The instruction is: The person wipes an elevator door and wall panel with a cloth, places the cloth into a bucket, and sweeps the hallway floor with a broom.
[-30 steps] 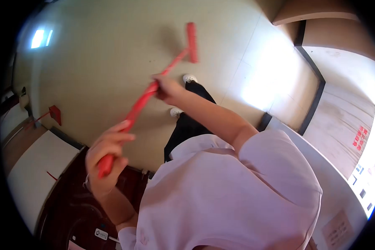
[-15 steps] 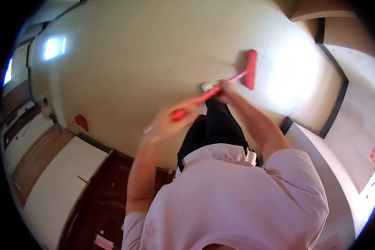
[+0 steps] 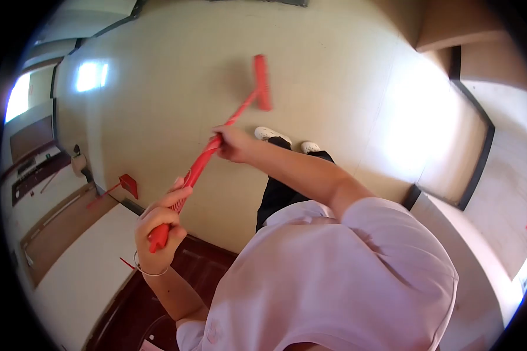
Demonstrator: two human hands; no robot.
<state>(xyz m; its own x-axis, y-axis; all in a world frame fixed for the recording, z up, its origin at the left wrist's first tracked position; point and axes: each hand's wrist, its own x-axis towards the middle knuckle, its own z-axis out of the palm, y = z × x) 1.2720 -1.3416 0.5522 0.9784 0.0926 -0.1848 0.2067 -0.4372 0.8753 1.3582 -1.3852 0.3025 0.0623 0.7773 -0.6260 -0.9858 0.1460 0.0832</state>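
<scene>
A red broom (image 3: 202, 162) slants across the view. Its head (image 3: 262, 83) is at the far end, over the pale floor and beyond my white shoes (image 3: 269, 133). My left hand (image 3: 161, 222), with a bracelet at the wrist, is wrapped round the handle close to its top end. Farther down the shaft, my right hand (image 3: 235, 144) is closed around the handle. Whether the bristles touch the floor I cannot tell.
Beside the left wall stands a red long-handled dustpan (image 3: 129, 185). A dark red door (image 3: 193, 263) lies at the lower left. White walls with dark skirting (image 3: 480, 161) run along the right. Window light reflects off the floor (image 3: 334, 70).
The broom head has swung left across the floor. My right hand has moved left with the shaft, and my left hand has gone left and down. Both shoes now show.
</scene>
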